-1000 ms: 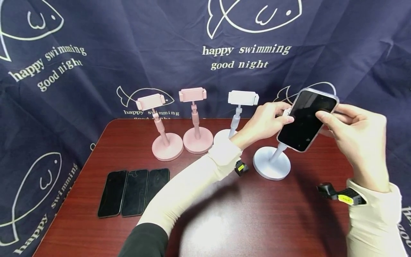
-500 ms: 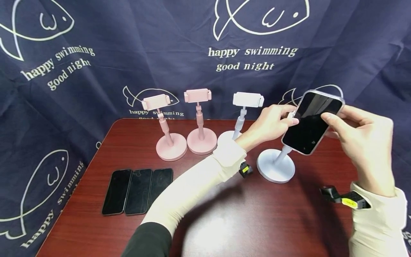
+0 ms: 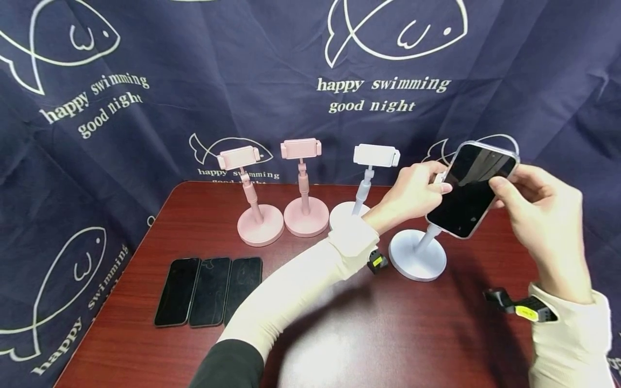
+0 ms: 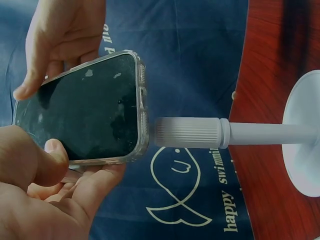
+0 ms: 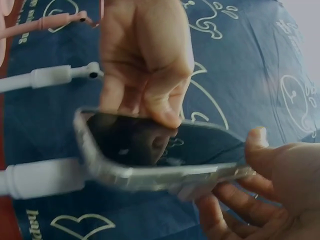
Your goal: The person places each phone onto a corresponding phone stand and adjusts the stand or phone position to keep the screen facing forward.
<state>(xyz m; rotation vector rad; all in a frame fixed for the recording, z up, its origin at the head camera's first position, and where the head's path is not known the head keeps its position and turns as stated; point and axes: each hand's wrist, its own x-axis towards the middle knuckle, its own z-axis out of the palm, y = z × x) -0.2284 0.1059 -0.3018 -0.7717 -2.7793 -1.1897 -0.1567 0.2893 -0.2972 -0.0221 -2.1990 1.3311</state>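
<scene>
A dark-screened smartphone (image 3: 473, 188) in a clear case stands tilted in front of the head of a pale blue phone stand (image 3: 418, 254), whose clamp is mostly hidden behind it. My left hand (image 3: 412, 188) grips the phone's left edge, thumb on the front and fingers behind, where a bit of white clamp shows. My right hand (image 3: 548, 215) pinches the opposite edge, thumb over the screen. In the left wrist view the ribbed stand neck (image 4: 190, 132) lies at the phone's lower end. The right wrist view shows fingers under the phone (image 5: 165, 150), beside a pale clamp part.
Two pink phone stands (image 3: 259, 225) (image 3: 305, 216) and another pale stand (image 3: 375, 155) line the back of the reddish wooden table (image 3: 339, 345). Three dark phones (image 3: 209, 291) lie side by side at the left, one partly behind my left forearm. A navy printed cloth (image 3: 271, 64) hangs behind.
The head view has shifted slightly, moving the whole scene to the right and a little down in frame. Both hands keep their hold on the phone at the stand, with little visible change.
</scene>
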